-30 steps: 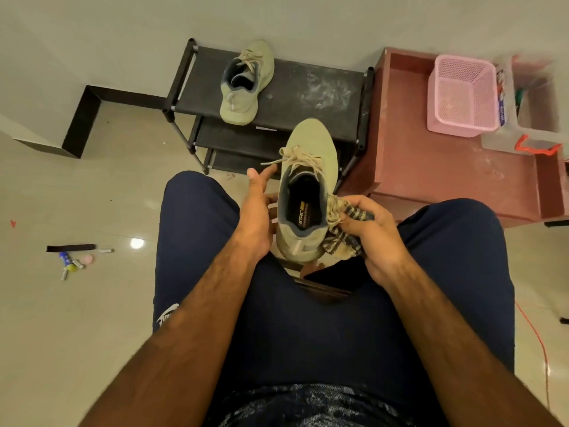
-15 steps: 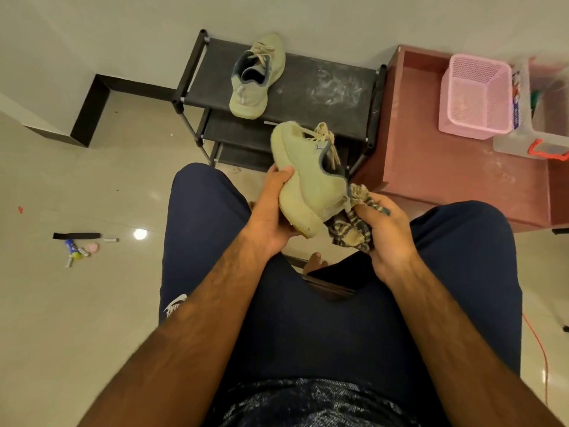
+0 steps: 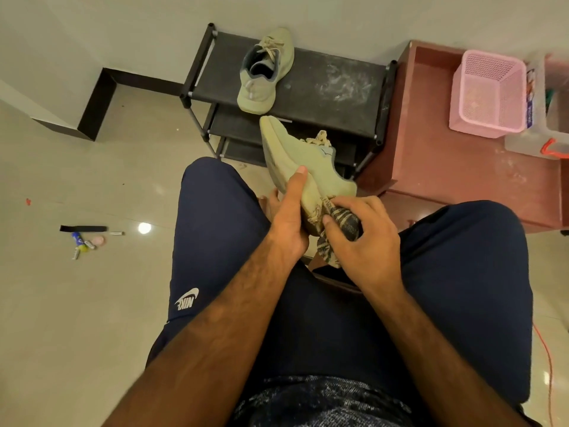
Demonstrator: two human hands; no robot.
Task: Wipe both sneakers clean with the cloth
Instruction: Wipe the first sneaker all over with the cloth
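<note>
I sit with a pale green sneaker [image 3: 311, 163] held above my knees, tipped on its side so the sole edge faces left and the laces point right. My left hand [image 3: 288, 218] grips its heel end from the sole side, thumb lying along the upper. My right hand [image 3: 358, 238] clutches a bunched striped cloth [image 3: 343, 223] and presses it against the heel. The second pale green sneaker [image 3: 264, 72] lies upright on the top shelf of the black shoe rack [image 3: 332, 90].
A reddish low table [image 3: 437, 167] stands right of the rack, carrying a pink mesh basket [image 3: 489, 94] and a clear plastic box [image 3: 551, 124]. Small items [image 3: 86, 237] lie on the tiled floor at left. An orange cord [image 3: 546, 365] runs along the floor at right.
The held sneaker has rolled from opening-up onto its side, toe swinging left. My left hand shifted its grip to the sole side, and the cloth moved onto the heel.
</note>
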